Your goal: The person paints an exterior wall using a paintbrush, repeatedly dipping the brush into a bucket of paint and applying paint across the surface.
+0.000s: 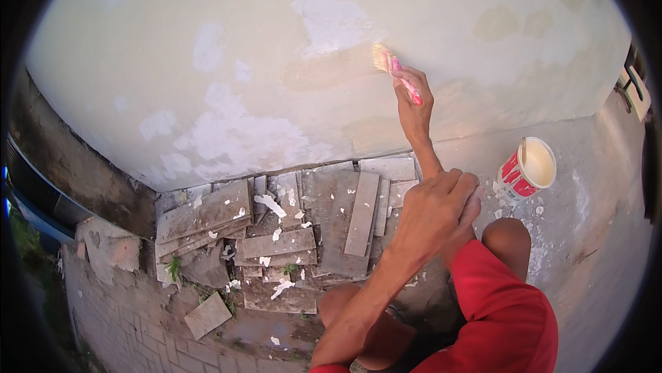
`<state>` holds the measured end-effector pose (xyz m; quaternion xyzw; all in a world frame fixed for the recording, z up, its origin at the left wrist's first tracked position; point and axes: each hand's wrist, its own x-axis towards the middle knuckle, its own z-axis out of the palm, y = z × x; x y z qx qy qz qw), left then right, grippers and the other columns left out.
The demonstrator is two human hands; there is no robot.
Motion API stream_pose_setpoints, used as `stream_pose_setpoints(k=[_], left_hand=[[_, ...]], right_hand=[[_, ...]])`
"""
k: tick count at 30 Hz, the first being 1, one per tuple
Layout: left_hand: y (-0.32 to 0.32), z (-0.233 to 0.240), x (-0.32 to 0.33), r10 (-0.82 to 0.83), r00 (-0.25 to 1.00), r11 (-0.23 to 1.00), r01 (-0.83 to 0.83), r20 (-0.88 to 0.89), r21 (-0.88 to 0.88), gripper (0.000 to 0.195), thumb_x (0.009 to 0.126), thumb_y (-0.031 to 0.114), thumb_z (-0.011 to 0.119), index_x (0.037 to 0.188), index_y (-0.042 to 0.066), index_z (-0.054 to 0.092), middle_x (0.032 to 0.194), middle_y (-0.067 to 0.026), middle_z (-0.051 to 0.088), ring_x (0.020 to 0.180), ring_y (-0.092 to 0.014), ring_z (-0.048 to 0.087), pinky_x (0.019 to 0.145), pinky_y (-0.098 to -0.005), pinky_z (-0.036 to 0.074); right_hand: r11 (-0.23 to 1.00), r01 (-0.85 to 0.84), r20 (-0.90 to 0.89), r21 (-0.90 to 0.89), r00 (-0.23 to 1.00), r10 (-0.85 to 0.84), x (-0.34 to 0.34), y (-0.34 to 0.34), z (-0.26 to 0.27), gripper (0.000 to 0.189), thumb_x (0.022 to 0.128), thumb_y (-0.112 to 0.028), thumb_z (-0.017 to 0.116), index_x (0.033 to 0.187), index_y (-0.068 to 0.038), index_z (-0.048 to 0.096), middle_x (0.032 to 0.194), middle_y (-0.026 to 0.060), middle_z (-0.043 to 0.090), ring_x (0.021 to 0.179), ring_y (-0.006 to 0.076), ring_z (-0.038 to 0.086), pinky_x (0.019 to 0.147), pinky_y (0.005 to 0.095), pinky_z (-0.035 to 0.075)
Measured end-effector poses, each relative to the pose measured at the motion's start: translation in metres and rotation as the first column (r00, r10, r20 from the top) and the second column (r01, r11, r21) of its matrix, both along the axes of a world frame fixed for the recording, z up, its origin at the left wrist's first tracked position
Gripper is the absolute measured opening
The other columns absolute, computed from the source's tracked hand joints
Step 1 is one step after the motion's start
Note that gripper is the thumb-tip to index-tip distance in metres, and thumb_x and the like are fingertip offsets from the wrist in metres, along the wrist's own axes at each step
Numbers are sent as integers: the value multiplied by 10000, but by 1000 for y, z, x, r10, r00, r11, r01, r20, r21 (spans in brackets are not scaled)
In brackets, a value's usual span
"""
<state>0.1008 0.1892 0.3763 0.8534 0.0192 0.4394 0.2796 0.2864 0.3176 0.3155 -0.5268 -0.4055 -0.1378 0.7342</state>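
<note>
My right hand (414,91) grips a paintbrush (411,83) with a pink-and-red handle. Its pale bristles (381,57) are at the cream-painted wall (439,5), just right of a large white patch (333,23). My left hand (439,207) is curled with its knuckles up, in front of my right forearm. Its palm is hidden, and whether it touches the forearm is unclear. Right of both hands, a white-and-red plastic bucket (509,176) of cream paint (538,163) stands on the concrete floor, with a flat stick (524,151) at its rim.
Broken tile slabs (336,228) lie piled along the wall's foot, strewn with white paint flakes (271,205). One loose slab (208,315) lies nearer the brick paving (134,331). Several white patches mark the wall's lower left. A white plastic chair (638,93) shows at the far right.
</note>
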Motion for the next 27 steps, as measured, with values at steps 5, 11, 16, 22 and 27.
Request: stream_pose_setpoints(k=[5,11,16,22,27], left_hand=[[-6,-2,-1,-17,1000,999,17,-9,44,105,902,115,725,960,59,657,790,-94,634,682,-291,663,585,-401,515],[-4,-10,1,68,994,995,-60,-91,85,92,905,108,722,946,52,660,786,-99,645,686,-296,667,590,-406,515],[-3,-2,-5,106,991,992,-100,-82,72,78,909,105,715,937,51,665,772,-102,639,668,-297,655,582,-408,506],[-11,10,-17,87,991,993,-78,-101,92,81,898,95,716,927,45,659,769,-99,634,660,-300,647,595,-409,511],[-26,7,-21,-15,997,994,22,-70,103,114,887,103,720,951,45,645,796,-92,624,693,-299,650,611,-407,520]], right_hand=[[905,419,178,-76,899,-401,-15,2,19,266,878,28,687,1106,-100,734,1227,68,613,1069,286,613,851,401,527],[963,-74,232,-261,963,137,-80,38,14,207,901,-48,696,1089,-128,736,1189,50,640,1040,285,646,865,388,546],[999,-36,-50,6,998,36,-14,12,15,183,938,-3,647,1096,-32,736,1194,101,652,1090,238,651,941,336,515],[920,389,64,-43,920,-386,55,-103,50,177,945,-49,624,1073,-72,744,1145,99,659,1060,272,665,914,374,520],[948,238,-272,-211,918,-290,8,-243,93,296,938,-149,637,1197,-24,707,1157,68,700,980,143,686,756,284,539]])
